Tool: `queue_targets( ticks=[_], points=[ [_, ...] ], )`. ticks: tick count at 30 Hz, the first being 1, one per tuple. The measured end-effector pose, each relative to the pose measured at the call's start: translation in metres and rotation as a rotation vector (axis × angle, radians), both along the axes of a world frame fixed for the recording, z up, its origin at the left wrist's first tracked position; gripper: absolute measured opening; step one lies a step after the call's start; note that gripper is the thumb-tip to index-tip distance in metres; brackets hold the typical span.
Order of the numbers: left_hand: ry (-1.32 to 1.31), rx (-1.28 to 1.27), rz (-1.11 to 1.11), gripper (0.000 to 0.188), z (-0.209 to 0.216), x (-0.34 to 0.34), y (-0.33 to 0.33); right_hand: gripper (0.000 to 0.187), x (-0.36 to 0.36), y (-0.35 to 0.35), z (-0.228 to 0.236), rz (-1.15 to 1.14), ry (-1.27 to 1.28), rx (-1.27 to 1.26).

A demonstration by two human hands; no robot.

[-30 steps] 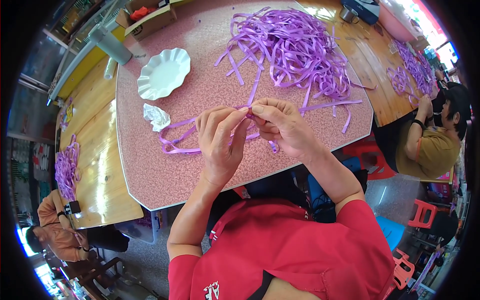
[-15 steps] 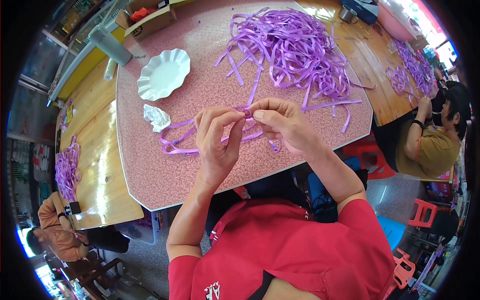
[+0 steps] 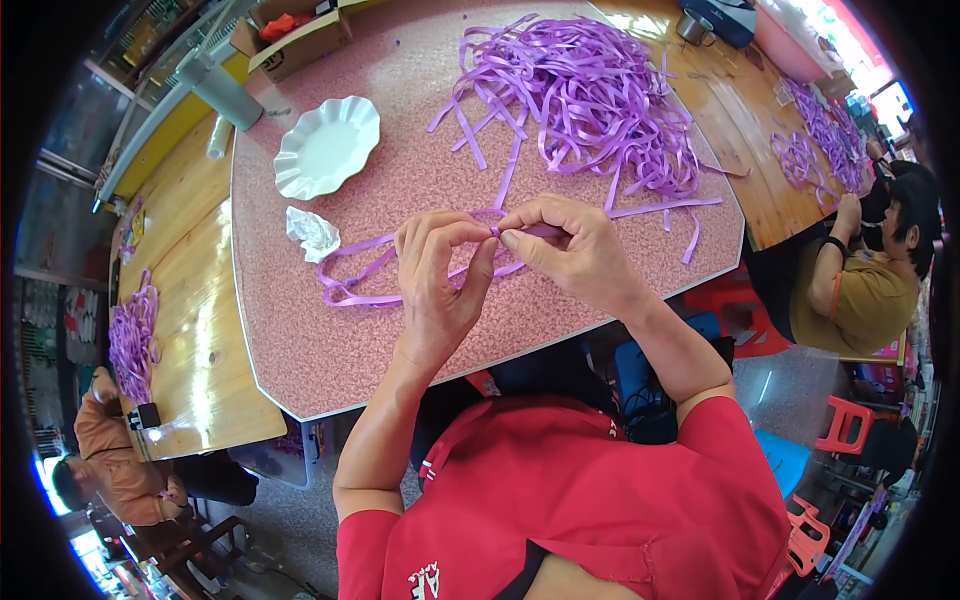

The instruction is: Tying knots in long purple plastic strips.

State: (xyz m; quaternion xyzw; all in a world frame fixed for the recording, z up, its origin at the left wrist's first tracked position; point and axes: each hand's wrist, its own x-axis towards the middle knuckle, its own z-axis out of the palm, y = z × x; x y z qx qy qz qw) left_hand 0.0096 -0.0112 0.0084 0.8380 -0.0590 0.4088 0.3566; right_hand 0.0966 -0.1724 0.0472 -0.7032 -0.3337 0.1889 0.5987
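Both hands meet over the pink speckled table (image 3: 290, 350), pinching a narrow purple ribbon (image 3: 375, 300). My left hand (image 3: 440, 265) is closed, with thumb and forefinger on a small knot or fold in it. Thumb and forefinger of my right hand (image 3: 575, 255) press at the same spot, and a bit of ribbon passes under its curled fingers. From the pinch, the ribbon trails left in a long loop on the tabletop. Fingertips partly hide the fold. Beyond the hands lies a big tangled heap of purple ribbons (image 3: 590, 100), with a few strands reaching toward my right hand.
A white scalloped plate (image 3: 328, 148) and a crumpled tissue (image 3: 313, 235) lie left of the heap. Farther back stand a grey-green tumbler (image 3: 220, 92) and a cardboard box (image 3: 300, 45). More ribbons (image 3: 135, 335) hang at the left table. People sit on both sides.
My right fingers have curled in, drawing a ribbon end under them; the short tail below the hands no longer shows. The person at left has raised an arm toward the ribbons.
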Motion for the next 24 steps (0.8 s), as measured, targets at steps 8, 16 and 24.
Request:
queue_targets(
  ticks=[8,16,24],
  points=[
    [0.053,0.015,-0.035,0.023,-0.001,0.0,0.0,0.015,0.015,-0.008,-0.009,0.12,0.064,-0.072],
    [0.168,-0.027,-0.096,0.021,-0.009,-0.003,-0.004,0.013,0.018,-0.007,-0.019,0.182,0.127,-0.084],
    [0.24,-0.14,-0.077,0.021,-0.012,-0.005,-0.005,0.015,0.013,-0.008,-0.015,0.085,0.044,-0.122]
  ],
)
